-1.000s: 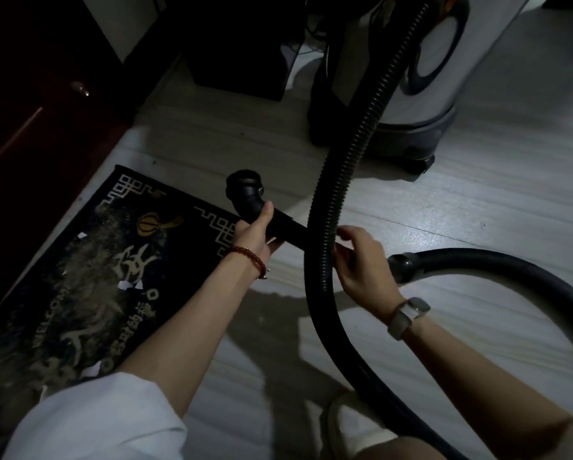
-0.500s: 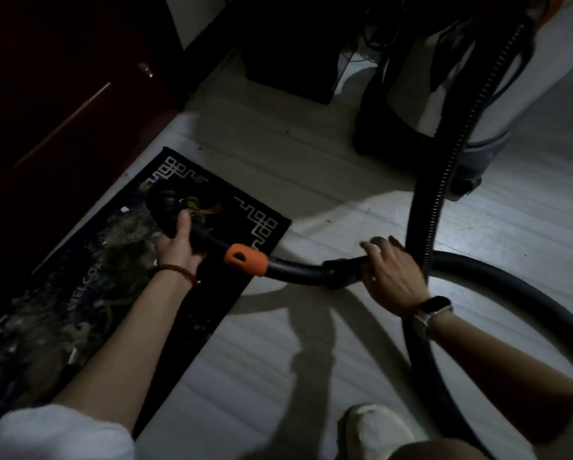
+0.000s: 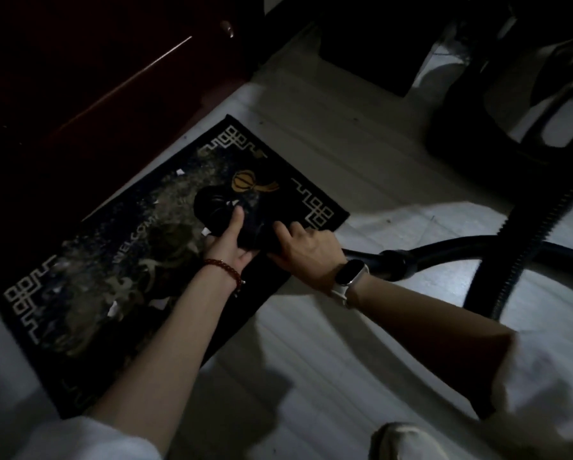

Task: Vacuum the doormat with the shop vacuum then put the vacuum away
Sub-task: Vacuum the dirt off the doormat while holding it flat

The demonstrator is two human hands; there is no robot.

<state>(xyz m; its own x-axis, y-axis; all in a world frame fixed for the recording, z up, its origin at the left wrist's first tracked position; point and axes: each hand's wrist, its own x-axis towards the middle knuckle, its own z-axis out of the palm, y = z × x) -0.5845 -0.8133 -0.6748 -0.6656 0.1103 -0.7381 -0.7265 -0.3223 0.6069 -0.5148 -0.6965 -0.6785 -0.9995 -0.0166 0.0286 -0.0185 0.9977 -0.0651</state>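
Dark red door point(image 3: 79, 78) far left, unchanged. Doormat point(image 3: 119, 260) lies flat on the pale floor point(image 3: 311, 376) just beside the door, black with a gold knot border, "WELCOME" text and an orange lantern motif; grey dust and small white paper scraps point(image 3: 114, 308) spread over its middle. Compared with half a second ago the view has swung left and down, so more of the mat shows and its near-left corner is now in frame.

Nozzle point(image 3: 212, 207), the black end of the wand, now sits over the mat's centre-right, just near of the lantern; earlier it was at the mat's far edge. Whether it touches the pile can't be told, too dark.

Left hand point(image 3: 227, 242), red bead bracelet on the wrist, grips the nozzle end, thumb lying along the top, fingers wrapped underneath. Right hand point(image 3: 306, 250), watch on the wrist, now curled over the wand just beside the left hand, nearly touching; before, it held back by the hose joint, well apart. The orange collar seen earlier is now hidden under it.

Hose point(image 3: 444, 254) runs right from the wand cuff across the floor, its ribbed length point(image 3: 544, 227) crossing over and rising far right. Shop vacuum point(image 3: 510, 111) stands far right, mostly in shadow. A pale shoe point(image 3: 404, 441) at the near edge.
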